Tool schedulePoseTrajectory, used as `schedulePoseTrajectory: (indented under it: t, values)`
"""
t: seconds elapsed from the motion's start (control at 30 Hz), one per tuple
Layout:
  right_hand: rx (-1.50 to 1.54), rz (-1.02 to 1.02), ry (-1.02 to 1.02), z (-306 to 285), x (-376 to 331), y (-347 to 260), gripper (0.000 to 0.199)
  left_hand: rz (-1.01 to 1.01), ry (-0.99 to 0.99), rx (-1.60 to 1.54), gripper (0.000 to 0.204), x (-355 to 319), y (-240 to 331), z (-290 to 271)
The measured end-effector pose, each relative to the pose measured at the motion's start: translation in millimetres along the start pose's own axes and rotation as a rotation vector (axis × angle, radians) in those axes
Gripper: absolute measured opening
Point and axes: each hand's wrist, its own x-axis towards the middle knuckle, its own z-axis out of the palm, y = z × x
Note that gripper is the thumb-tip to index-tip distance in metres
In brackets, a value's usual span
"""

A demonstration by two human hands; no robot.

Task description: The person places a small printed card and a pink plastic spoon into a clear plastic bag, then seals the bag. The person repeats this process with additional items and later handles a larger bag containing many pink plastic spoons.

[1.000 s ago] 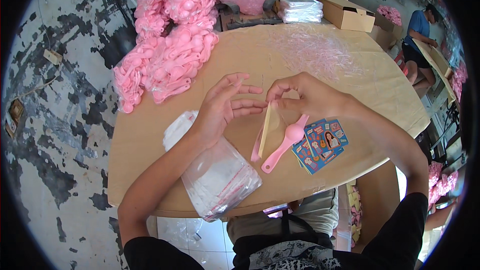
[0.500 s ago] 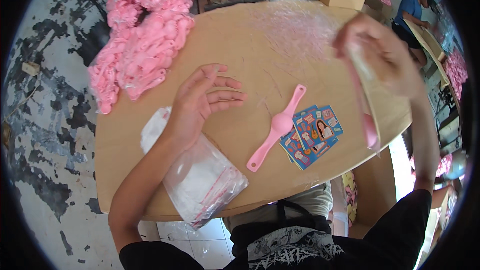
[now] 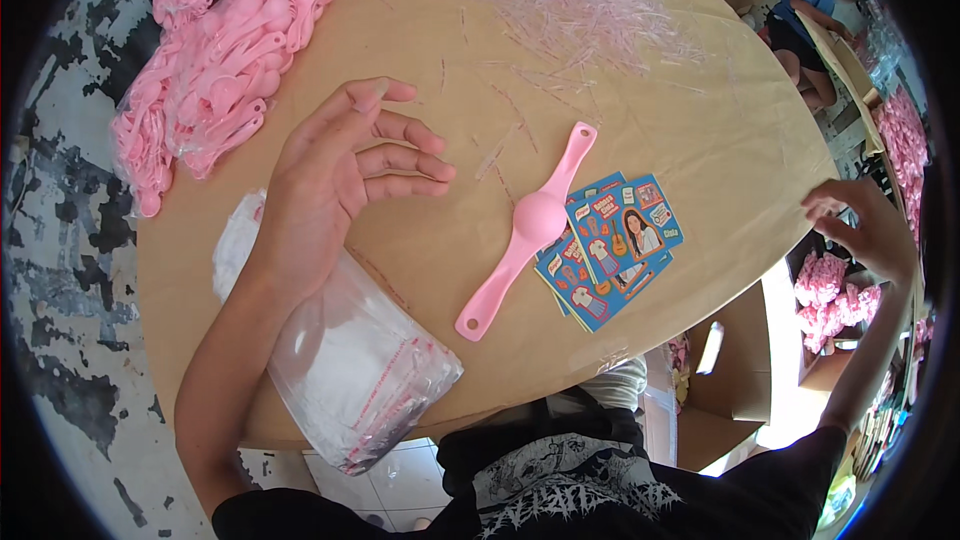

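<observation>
Pink strap (image 3: 528, 229) is lying beside your sticker cards (image 3: 612, 245); your left hand (image 3: 335, 175) and right hand (image 3: 868, 230) are hovering, fingers released, grasping nothing.

Bare table (image 3: 700, 140) lies open in the middle and toward the right of the frame, littered only with thin clear strips (image 3: 590, 10) at the top. A heap of pink pieces (image 3: 215, 70) blocks the upper left. The clear bag stack (image 3: 350, 360) fills the lower left; pink strap (image 3: 525, 230) and sticker cards (image 3: 615, 245) sit centre.
</observation>
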Motion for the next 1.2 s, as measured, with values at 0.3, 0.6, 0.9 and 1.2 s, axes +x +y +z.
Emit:
schedulePoseTrajectory:
  t: [0.3, 0.6, 0.9, 1.2]
  values:
    - [0.1, -0.797, -0.115, 37, 51, -103, 0.01, -0.006, -0.007, -0.039, 0.039, -7, -5, -8]
    - [0.474, -0.392, -0.517, 186, -15, 33, 0.015, -0.036, -0.072, -0.105, 0.038, -7, -2, -13]
    - [0.311, 0.042, -0.249, 564, -67, 215, 0.029, -0.044, -0.117, -0.064, 0.038, -4, -6, -13]
    - [-0.146, -0.057, -0.163, 587, -46, 236, 0.019, -0.075, -0.112, -0.067, 0.039, -5, -4, -9]
